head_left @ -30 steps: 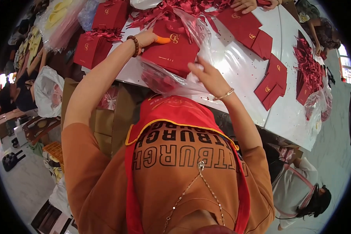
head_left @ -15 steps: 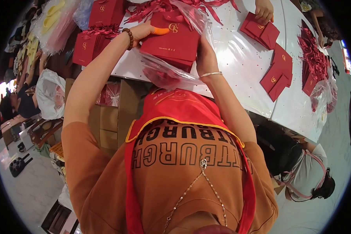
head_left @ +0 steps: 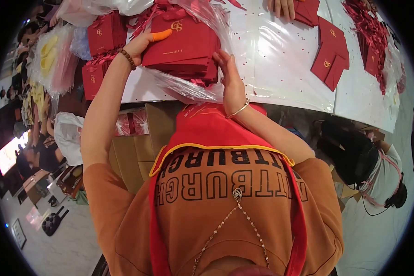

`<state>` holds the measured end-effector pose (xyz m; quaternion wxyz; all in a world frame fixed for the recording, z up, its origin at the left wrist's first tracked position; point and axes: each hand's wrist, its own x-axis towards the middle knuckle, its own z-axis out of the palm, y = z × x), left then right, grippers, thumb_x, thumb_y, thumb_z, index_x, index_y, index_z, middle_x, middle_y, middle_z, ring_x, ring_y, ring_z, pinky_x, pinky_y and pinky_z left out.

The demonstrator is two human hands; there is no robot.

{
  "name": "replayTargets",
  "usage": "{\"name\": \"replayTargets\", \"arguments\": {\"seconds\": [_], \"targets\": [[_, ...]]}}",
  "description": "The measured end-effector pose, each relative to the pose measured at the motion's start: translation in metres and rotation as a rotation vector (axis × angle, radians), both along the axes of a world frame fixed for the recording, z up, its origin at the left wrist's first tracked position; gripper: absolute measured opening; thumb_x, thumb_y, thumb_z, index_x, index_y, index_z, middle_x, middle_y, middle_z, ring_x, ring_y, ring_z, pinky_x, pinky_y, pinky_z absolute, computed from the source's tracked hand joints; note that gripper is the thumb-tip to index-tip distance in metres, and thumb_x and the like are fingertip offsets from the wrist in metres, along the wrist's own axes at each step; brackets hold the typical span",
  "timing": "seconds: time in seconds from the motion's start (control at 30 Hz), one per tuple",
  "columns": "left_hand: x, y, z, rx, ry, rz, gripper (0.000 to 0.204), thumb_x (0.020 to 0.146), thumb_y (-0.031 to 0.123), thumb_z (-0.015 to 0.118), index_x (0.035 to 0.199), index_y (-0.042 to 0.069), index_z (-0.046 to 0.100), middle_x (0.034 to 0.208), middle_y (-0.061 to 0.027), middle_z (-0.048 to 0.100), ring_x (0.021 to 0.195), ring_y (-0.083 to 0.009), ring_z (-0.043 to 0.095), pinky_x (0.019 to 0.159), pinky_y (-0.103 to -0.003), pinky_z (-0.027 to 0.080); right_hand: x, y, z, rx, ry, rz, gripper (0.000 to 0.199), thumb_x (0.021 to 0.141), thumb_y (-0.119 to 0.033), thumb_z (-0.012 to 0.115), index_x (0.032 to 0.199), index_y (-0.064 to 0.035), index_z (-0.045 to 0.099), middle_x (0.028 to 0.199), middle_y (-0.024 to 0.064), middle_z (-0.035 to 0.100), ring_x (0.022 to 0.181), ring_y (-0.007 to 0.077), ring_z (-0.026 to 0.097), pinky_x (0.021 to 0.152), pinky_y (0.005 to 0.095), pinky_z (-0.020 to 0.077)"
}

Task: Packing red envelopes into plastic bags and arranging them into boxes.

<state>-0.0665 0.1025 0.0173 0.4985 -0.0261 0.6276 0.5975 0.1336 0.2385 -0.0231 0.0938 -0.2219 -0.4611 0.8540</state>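
A thick stack of red paper gift bags (head_left: 181, 48) with gold print and ribbon handles sits above the white table, partly within a clear plastic bag (head_left: 184, 88). My left hand (head_left: 139, 47) grips the stack by its left side, an orange cover on the thumb lying across the top bag. At the stack's lower right corner is my right hand (head_left: 232, 83), its fingers stretched out and its fingertips against or close to the bag edges; exact contact is hard to tell. Several lower bags fan out unevenly along the near edge.
More red bag bundles (head_left: 106, 34) stand left of the stack. Loose red bags (head_left: 332, 50) and a ribboned bundle (head_left: 365, 41) lie on the white table (head_left: 280, 69) at right. Another person's hand (head_left: 281, 7) rests at the far edge. Cardboard boxes (head_left: 131, 156) stand below.
My right hand has slid from the stack's right side toward its near corner, its fingers now showing. The lower bags have spread out. The whole view has shifted; the other person's hand has left the bags.
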Motion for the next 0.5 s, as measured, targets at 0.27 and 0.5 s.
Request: {"name": "replayTargets", "arguments": {"seconds": [0.27, 0.5], "targets": [[0.001, 0.0, 0.0, 0.027, -0.005, 0.005, 0.036, 0.08, 0.015, 0.06, 0.111, 0.003, 0.046, 0.101, -0.0097, 0.057, 0.087, -0.0167, 0.059, 0.074, -0.032, 0.051, 0.001, 0.0, -0.004, -0.015, 0.011, 0.04, 0.055, 0.092, -0.041, 0.027, 0.131, -0.0022, 0.026, 0.133, 0.0153, 0.032, 0.126, 0.0206, 0.025, 0.103, 0.0301, 0.0156], [-0.001, 0.002, 0.001, 0.081, -0.144, 0.043, 0.031, 0.081, 0.015, 0.059, 0.107, 0.001, 0.05, 0.095, -0.0108, 0.06, 0.078, -0.0169, 0.062, 0.07, -0.03, 0.053, 0.004, -0.002, -0.022, 0.333, -0.02, 0.098, 0.063, 0.075, -0.004, 0.055, 0.13, 0.0001, 0.024, 0.132, 0.0163, 0.031, 0.124, 0.0223, 0.027, 0.101, 0.0301, 0.0226]]}}
